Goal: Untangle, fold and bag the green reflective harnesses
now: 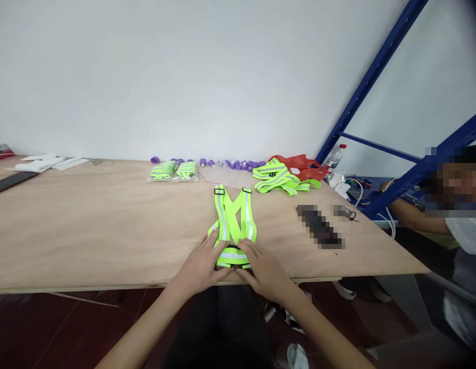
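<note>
A neon-yellow reflective vest made of straps with silver stripes lies flat near the table's front edge. Its straps cross in an X, and two black buckles sit at the far end. My left hand grips the lower left of its waistband, fingers on top and thumb at the near edge. On the lower right, my right hand holds the band in the same way. Beyond the vest lies a clear plastic bag. Further right is a loose heap of the same yellow strapping.
Two bagged vests and several purple rolls line the wall. Right are a red bag, a bottle, a blurred dark object and a blue metal frame. A person sits beyond it. Papers lie left.
</note>
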`<action>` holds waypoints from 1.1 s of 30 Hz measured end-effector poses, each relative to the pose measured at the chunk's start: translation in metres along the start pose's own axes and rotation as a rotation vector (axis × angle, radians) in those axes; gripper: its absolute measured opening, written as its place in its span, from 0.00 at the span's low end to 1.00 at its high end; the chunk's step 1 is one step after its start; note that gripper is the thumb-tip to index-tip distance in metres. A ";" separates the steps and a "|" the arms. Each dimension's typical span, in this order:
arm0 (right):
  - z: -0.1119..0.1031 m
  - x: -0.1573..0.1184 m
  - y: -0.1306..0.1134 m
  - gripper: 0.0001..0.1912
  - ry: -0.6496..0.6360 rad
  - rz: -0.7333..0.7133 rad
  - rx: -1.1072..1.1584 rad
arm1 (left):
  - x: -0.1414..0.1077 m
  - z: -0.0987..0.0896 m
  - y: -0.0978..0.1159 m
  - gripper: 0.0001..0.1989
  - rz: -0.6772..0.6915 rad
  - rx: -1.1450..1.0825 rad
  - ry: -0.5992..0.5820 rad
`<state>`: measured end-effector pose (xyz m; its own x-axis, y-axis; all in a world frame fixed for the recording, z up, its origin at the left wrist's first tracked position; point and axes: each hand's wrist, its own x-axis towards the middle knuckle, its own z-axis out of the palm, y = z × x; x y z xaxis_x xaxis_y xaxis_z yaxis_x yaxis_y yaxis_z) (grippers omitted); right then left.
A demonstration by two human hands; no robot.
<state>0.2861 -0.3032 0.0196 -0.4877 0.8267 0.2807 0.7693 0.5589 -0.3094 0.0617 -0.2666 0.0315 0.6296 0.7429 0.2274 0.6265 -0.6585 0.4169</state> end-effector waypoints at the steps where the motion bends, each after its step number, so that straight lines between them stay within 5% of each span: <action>1: 0.003 -0.002 0.001 0.25 0.028 -0.018 -0.020 | -0.001 -0.001 -0.001 0.25 0.009 -0.007 -0.010; 10: 0.032 -0.028 0.005 0.23 0.222 -0.044 -0.190 | -0.012 0.002 -0.001 0.25 -0.008 -0.017 -0.005; 23: 0.017 -0.026 0.003 0.22 0.134 -0.005 -0.116 | 0.010 -0.004 -0.007 0.24 0.072 -0.049 -0.061; 33: 0.019 -0.040 0.007 0.29 0.125 -0.093 -0.156 | -0.018 -0.004 -0.006 0.33 0.076 0.003 -0.120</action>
<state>0.3034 -0.3313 -0.0109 -0.5116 0.7524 0.4149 0.7831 0.6071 -0.1351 0.0444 -0.2757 0.0282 0.7257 0.6712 0.1511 0.5761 -0.7129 0.3999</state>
